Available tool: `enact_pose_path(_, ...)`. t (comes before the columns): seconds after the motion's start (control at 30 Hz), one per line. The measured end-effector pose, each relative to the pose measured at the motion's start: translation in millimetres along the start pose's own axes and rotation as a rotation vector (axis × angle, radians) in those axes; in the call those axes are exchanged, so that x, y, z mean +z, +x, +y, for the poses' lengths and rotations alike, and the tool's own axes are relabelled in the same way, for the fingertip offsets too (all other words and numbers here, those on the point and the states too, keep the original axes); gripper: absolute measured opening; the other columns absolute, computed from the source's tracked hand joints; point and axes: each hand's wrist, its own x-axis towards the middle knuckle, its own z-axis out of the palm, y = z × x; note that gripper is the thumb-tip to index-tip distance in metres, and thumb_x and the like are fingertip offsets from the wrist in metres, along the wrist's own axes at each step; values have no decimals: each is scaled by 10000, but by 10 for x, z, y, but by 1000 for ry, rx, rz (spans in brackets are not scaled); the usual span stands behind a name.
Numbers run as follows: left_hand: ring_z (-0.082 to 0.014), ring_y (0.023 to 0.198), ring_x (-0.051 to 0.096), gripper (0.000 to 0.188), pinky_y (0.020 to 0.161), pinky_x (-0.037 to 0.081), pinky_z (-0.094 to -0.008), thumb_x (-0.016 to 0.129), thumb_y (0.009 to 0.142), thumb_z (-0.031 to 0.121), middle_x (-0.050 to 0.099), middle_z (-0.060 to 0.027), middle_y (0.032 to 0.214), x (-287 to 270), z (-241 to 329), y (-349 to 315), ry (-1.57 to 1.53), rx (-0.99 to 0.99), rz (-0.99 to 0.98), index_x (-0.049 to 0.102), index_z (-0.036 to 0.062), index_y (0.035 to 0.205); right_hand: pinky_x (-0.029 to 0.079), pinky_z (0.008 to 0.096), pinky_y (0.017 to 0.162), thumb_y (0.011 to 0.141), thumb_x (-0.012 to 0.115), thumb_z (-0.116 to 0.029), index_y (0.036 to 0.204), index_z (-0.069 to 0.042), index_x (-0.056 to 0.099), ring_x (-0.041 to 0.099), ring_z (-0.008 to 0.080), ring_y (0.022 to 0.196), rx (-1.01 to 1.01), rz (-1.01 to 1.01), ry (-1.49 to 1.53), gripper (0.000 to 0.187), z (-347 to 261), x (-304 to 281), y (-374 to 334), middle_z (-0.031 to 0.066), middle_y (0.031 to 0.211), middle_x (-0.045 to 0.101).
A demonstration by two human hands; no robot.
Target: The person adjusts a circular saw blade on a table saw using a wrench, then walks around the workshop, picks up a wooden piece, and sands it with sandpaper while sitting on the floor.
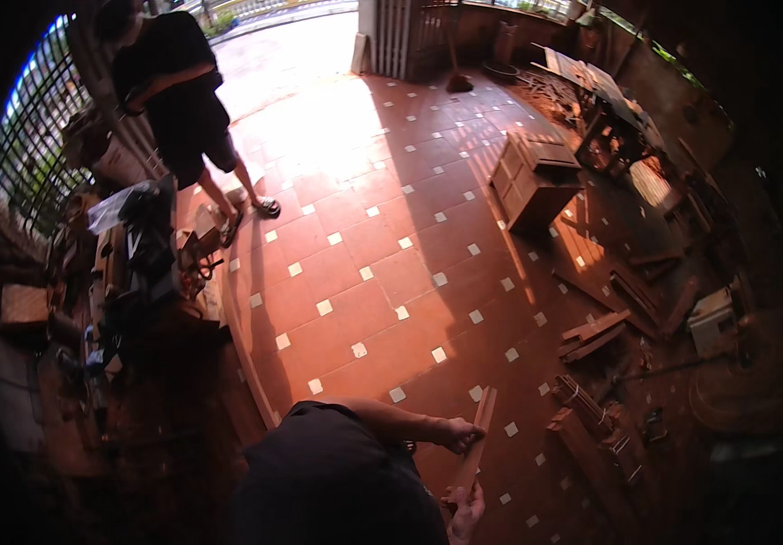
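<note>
A narrow reddish-brown wooden strip (486,413) is held aslant over the tiled floor, its far end pointing up and to the right. My left hand (460,434) is closed around it along its upper half, the bare forearm reaching across from the left. At the near end my right hand (467,510) grips the same strip, with part of the wood hidden behind the fingers. My dark sleeve and clothing (337,472) fill the lower middle and cover some of the floor.
A small wooden cabinet (536,182) stands on the floor to the right. Near it lie wood offcuts (595,331) and a bundle of strips (582,400). A cluttered bench (151,263) runs along the left, and another person (173,100) stands beyond it. A broom (459,82) is at the back.
</note>
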Motion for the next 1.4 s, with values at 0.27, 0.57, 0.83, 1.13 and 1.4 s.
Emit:
enact_pose_path(0.27, -101, 427, 418, 409, 407, 340, -246, 544, 1054, 479, 433, 41, 584, -552, -314, -426, -404, 389, -18, 614, 118, 874, 545, 306, 535, 1005, 684, -381, 881, -5, 661, 617, 156, 551, 135, -413, -383, 397, -652, -70, 657, 44, 640, 596)
enact_pose_path(0.57, -201, 975, 704, 539, 821, 522, -373, 470, 1034, 611, 739, -78, 1113, -1346, -424, -1184, -720, 538, 348, 671, 123, 1142, 537, 290, 510, 1000, 683, -421, 801, -12, 648, 624, 155, 501, -31, -797, -733, 456, -1158, 1216, 1483, 32, 621, 593)
enact_pose_path(0.83, -204, 1037, 680, 580, 917, 511, -398, 529, 999, 662, 727, -59, 1097, -2639, -241, -2261, -820, 786, 482, 664, 137, 1205, 500, 274, 545, 992, 712, -286, 830, -10, 677, 612, 116, 561, -25, -944, -904, 322, -1189, 3030, 1847, 17, 656, 611)
enact_pose_path(1.13, -176, 1015, 656, 540, 874, 551, -366, 604, 994, 609, 671, -18, 1122, -3895, -691, -3690, -1047, 1090, 894, 618, 141, 1262, 566, 317, 706, 872, 779, -309, 1218, 29, 711, 714, 171, 737, -348, -1288, -1512, 489, -924, 5446, 2302, 118, 872, 748)
enact_pose_path(1.4, -146, 944, 643, 500, 807, 556, -333, 671, 957, 595, 647, 1, 1028, -4164, -1662, -4290, -1571, 1308, 1265, 632, 165, 1210, 578, 378, 667, 900, 650, -470, 875, 2, 792, 730, 239, 655, -875, -1682, -1667, 493, -536, 8097, 1851, 141, 711, 742)
